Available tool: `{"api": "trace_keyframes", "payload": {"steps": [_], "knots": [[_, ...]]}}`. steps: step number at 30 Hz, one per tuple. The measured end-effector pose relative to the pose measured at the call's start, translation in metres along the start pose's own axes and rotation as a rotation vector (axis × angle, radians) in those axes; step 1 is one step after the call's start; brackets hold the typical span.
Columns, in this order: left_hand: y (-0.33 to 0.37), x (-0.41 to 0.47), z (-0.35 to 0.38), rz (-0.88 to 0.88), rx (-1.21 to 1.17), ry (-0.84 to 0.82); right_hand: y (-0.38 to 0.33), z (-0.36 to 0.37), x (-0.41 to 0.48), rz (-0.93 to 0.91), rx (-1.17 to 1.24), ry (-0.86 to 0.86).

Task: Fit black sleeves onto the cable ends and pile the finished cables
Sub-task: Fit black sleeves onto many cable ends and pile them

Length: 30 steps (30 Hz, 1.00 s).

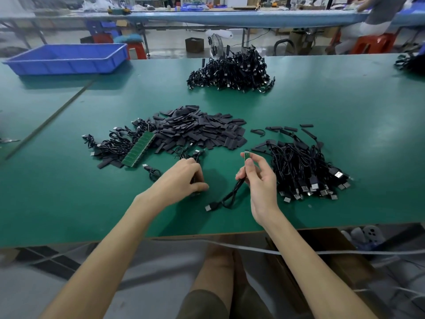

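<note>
Just right of centre, low in the frame, I see the right hand (257, 178) pinching a thin black cable (232, 192) upright near its top end, where a small green circuit-board tip (247, 155) stands clear of the fingers. The cable loops down to a silver-faced plug lying on the green table mat (345, 107). The left hand (186, 178), left of it, rests knuckles-up on the mat with its fingers curled over something dark; I cannot tell whether it is gripping anything.

Beyond the hands, at mid-frame, spreads a heap of flat black sleeves (200, 130), with a green strip of joined circuit boards (138, 149) slanting across its left edge and a tangle of loose black cables (110, 146) further left. Right of the hand lies a pile of black cables (301, 166), plugs fanned toward me. A taller black cable mound (232, 70) sits near the table's far edge, and a blue plastic tray (66, 58) at upper left.

Behind the table I see a long blue-topped bench (230, 18), a floor fan (216, 44), a cardboard box (194, 44), and a person seated on a red stool (372, 44) at upper right.
</note>
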State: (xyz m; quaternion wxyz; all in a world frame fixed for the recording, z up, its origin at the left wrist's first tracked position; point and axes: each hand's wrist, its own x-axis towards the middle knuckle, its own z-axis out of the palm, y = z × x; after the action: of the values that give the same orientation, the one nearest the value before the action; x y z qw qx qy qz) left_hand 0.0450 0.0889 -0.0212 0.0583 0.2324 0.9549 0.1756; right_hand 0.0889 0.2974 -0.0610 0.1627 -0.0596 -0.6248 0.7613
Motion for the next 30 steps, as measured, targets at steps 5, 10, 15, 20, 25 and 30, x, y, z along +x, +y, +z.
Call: {"api": "trace_keyframes", "payload": {"steps": [5, 10, 15, 20, 25, 30], "knots": [[-0.010, -0.024, 0.029, 0.002, 0.084, 0.292, 0.002, 0.000, 0.001, -0.005, 0.022, 0.004], [-0.011, -0.031, 0.017, -0.309, 0.262, 0.348, 0.004, 0.001, 0.002, -0.003, -0.007, 0.030], [0.017, 0.016, -0.011, -0.191, 0.162, 0.440, 0.003, 0.000, -0.001, 0.014, 0.011, 0.025], [0.041, 0.088, -0.001, -0.186, -0.079, 0.281, 0.004, 0.001, -0.002, 0.001, -0.024, 0.020], [0.053, 0.136, 0.018, -0.233, -0.083, 0.188, 0.006, 0.002, 0.000, -0.006, -0.058, 0.023], [0.060, 0.153, 0.024, -0.289, -0.092, 0.173, 0.006, 0.002, 0.003, 0.009, -0.079, 0.006]]}}
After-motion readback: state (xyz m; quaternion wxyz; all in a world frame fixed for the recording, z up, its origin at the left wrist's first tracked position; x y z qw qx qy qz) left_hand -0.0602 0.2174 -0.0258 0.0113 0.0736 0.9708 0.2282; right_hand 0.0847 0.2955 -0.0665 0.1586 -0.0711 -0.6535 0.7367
